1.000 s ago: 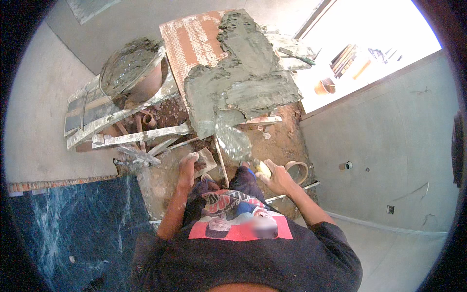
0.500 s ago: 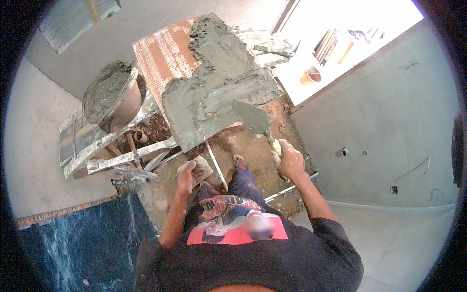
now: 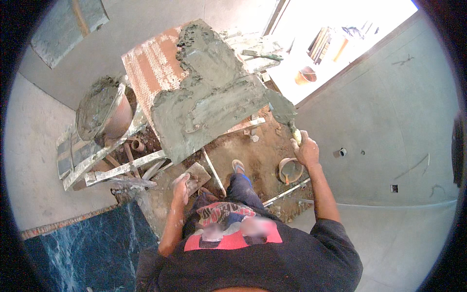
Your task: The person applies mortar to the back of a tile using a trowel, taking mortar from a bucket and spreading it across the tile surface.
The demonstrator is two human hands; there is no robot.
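A large reddish-brown slab (image 3: 150, 61) with a ribbed face lies tilted in front of me, and thick grey mortar (image 3: 206, 97) covers most of it. My right hand (image 3: 307, 150) is closed around the pale handle of a trowel. Its blade (image 3: 282, 109), coated in mortar, is at the slab's right edge; whether it touches cannot be told. My left hand (image 3: 181, 189) grips a small flat grey-brown board (image 3: 199, 178) low down, near my feet and apart from the slab.
At left a mortar-filled bucket (image 3: 116, 122) stands on whitened planks (image 3: 124, 164). A small round container (image 3: 291, 171) sits on the dirt floor below my right hand. Behind the slab's right side is a bright doorway; an orange bucket (image 3: 305, 75) stands there. A plastered wall (image 3: 369, 121) bounds the right.
My right hand and trowel have moved right, from over the mortar's lower edge to the slab's right edge. The small round container now shows. My left hand still holds the board. The view has shifted slightly.
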